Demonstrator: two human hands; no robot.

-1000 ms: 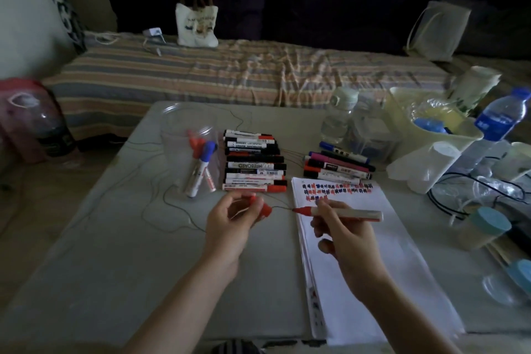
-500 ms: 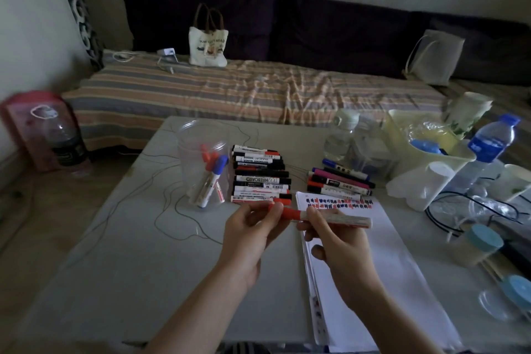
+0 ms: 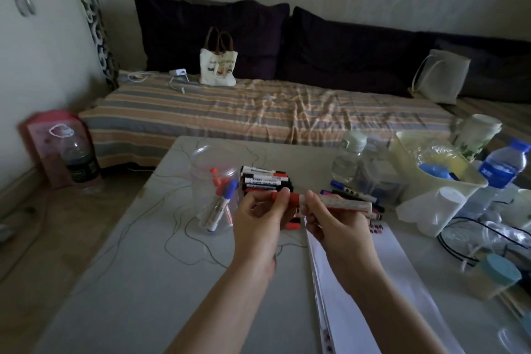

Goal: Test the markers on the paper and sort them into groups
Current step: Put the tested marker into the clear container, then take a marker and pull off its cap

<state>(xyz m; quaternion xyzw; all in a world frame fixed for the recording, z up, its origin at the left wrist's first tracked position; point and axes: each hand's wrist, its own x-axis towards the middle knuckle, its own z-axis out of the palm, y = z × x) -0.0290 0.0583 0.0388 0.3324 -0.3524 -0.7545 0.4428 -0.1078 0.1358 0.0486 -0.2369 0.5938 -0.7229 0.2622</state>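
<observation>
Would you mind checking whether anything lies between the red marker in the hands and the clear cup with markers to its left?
Nothing visible does. The red marker is held above the table by the left hand and right hand; the clear cup stands open-topped just left of the left hand, with only bare table and thin wire between.

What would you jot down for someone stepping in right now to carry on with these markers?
Left hand: fingertips pinch the red cap, which sits on the end of the red marker.
Right hand: its grip is round the marker's barrel, held level above the table.
Paper: lies under the right hand, with test scribbles along its far edge.
Done: one row of markers lies behind the hands, another group to the right, and a few stand in the clear cup.
Left: put this red marker with a group; which groups are already tested I cannot tell.
</observation>
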